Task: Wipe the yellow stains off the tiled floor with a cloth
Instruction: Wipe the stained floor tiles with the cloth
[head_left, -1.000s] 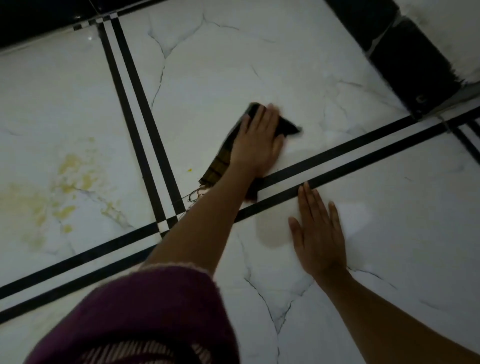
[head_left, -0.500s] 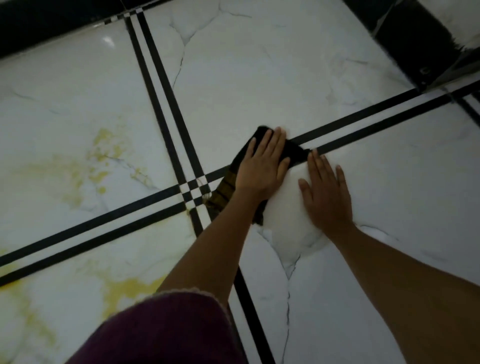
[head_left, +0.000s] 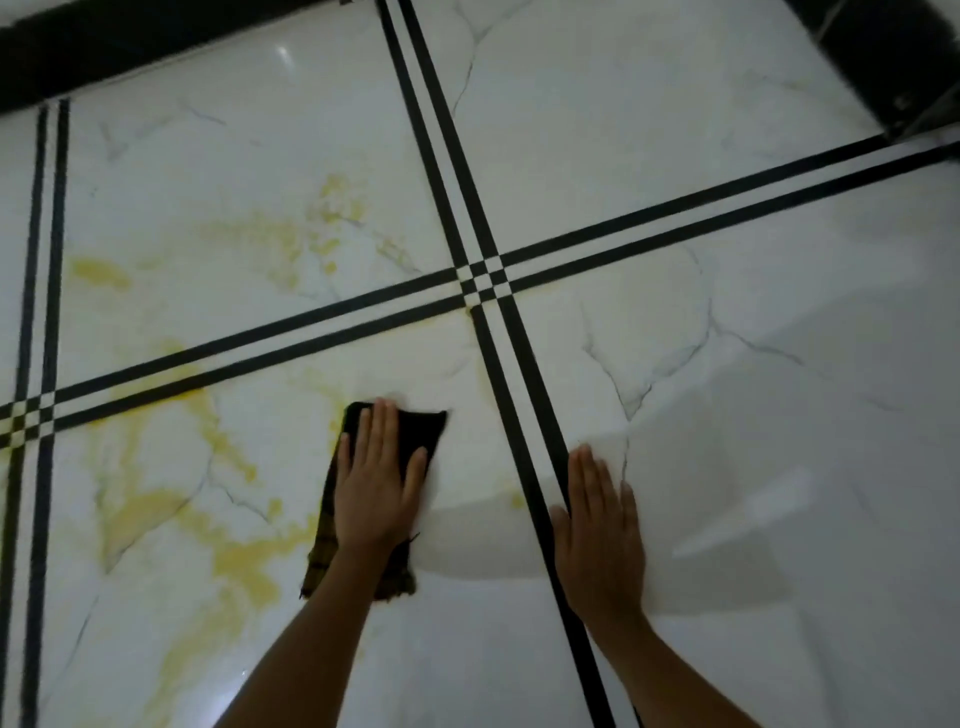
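Head view, lower centre: left hand (head_left: 375, 488), grip wide with fingers straight, presses dark cloth (head_left: 422, 432) flat just right of yellow stains (head_left: 236, 558) on tiled floor (head_left: 675, 156); right hand (head_left: 602, 527), grip wide, rests flat right of it.

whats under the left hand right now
The dark cloth, pressed flat on the white tile by the left hand. The tile beneath the cloth is hidden.

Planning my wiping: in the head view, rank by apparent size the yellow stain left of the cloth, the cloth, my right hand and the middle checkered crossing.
1. yellow stain
2. cloth and right hand, too close to rank: left hand covers part of it
3. middle checkered crossing
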